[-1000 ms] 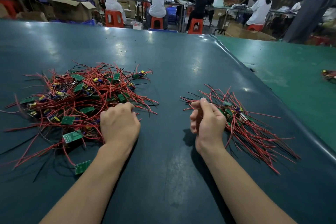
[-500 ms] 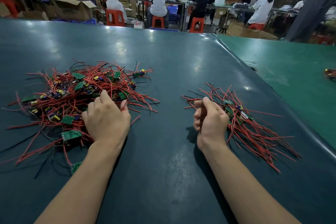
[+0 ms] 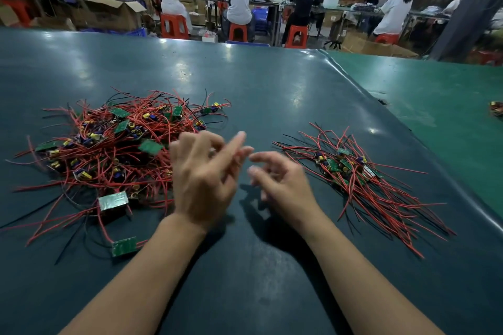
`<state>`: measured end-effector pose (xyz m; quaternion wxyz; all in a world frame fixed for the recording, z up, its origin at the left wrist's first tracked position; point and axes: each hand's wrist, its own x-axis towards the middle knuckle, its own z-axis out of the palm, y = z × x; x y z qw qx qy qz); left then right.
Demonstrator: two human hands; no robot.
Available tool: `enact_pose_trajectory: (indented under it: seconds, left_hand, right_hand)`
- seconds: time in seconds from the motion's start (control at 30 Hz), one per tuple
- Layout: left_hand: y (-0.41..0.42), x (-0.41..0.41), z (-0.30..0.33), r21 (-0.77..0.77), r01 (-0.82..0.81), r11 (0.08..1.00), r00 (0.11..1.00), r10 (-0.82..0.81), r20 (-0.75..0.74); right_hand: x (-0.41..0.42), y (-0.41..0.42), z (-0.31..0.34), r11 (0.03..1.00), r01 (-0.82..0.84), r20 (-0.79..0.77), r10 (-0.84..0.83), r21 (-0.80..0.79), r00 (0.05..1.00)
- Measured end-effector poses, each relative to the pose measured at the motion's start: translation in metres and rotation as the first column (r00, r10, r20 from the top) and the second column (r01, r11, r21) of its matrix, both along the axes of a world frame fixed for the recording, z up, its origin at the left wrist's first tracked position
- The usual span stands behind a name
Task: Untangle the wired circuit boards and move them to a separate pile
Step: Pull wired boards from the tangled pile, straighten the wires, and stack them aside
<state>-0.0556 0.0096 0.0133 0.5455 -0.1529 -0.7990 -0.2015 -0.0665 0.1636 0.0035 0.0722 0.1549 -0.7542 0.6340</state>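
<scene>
Red-wired boards: tangled heap [image 3: 114, 152] at left, sorted pile [image 3: 362, 179] at right. Left hand [image 3: 202, 185] fingers spread, right hand [image 3: 280, 182] loosely curled; both empty, between piles. Advice: lift one board, draw wires free slowly.

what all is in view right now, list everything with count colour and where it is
tangled pile: one, red and black wires with green boards, left on the table
sorted pile: one, smaller, red and black wires with green boards, right on the table
table: one, dark teal, under both piles
second table: one, brighter green, far right
stools: several, red-orange, background
cardboard box: one, brown, back left
seated workers: several, mostly in white tops, background
left hand: between the piles, fingers spread, blurred
right hand: beside the sorted pile, fingers loosely curled
</scene>
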Motion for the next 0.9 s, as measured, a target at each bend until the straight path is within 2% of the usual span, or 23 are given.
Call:
enact_pose_trajectory:
  seconds: [0.07, 0.1, 0.2, 0.27, 0.33, 0.4, 0.47, 0.53, 0.6, 0.77, 0.9]
  left_hand:
    - [0.015, 0.005, -0.001, -0.098, 0.240, 0.966, 0.971, -0.239, 0.013]
    - [0.021, 0.007, -0.002, -0.129, 0.340, 0.931, 0.940, -0.338, 0.040]
    - [0.030, 0.008, -0.001, -0.137, 0.488, 0.862, 0.873, -0.476, 0.111]
    - [0.027, 0.005, -0.003, -0.150, 0.449, 0.881, 0.892, -0.433, 0.133]
    - [0.023, 0.004, -0.005, -0.118, 0.358, 0.926, 0.923, -0.333, 0.191]
    - [0.017, 0.001, -0.006, -0.012, 0.239, 0.971, 0.937, -0.227, 0.267]
    - [0.009, -0.002, -0.007, 0.076, 0.107, 0.991, 0.917, -0.128, 0.378]
    - [0.002, -0.005, -0.010, 0.124, 0.070, 0.990, 0.853, -0.124, 0.507]
    - [0.001, -0.004, -0.012, 0.213, 0.136, 0.968, 0.797, -0.235, 0.556]
    - [0.006, -0.002, -0.010, 0.353, 0.227, 0.908, 0.774, -0.388, 0.501]
    - [0.007, 0.000, -0.009, 0.333, 0.308, 0.891, 0.824, -0.425, 0.375]
  right_hand:
    - [0.003, -0.002, -0.004, 0.961, -0.117, -0.120, 0.151, 0.252, 0.981]
    - [0.004, -0.001, -0.005, 0.945, -0.124, -0.146, 0.175, 0.301, 0.974]
    - [0.004, 0.003, -0.003, 0.975, -0.065, -0.098, 0.088, 0.214, 0.991]
    - [0.003, 0.001, -0.001, 0.996, -0.022, -0.106, 0.031, 0.083, 0.994]
    - [0.000, -0.002, 0.005, 0.991, 0.014, -0.040, -0.019, -0.131, 0.999]
    - [-0.001, -0.003, 0.012, 0.910, 0.048, 0.134, 0.009, -0.412, 0.991]
    - [-0.002, 0.001, 0.017, 0.808, 0.102, 0.267, 0.070, -0.580, 0.961]
    - [-0.003, 0.005, 0.019, 0.779, 0.115, 0.289, 0.088, -0.616, 0.953]
    - [-0.002, 0.006, 0.021, 0.784, 0.102, 0.279, 0.094, -0.612, 0.956]
    - [0.002, 0.009, 0.024, 0.792, 0.032, 0.298, 0.192, -0.610, 0.935]
    - [0.000, 0.009, 0.021, 0.835, 0.026, 0.287, 0.159, -0.550, 0.945]
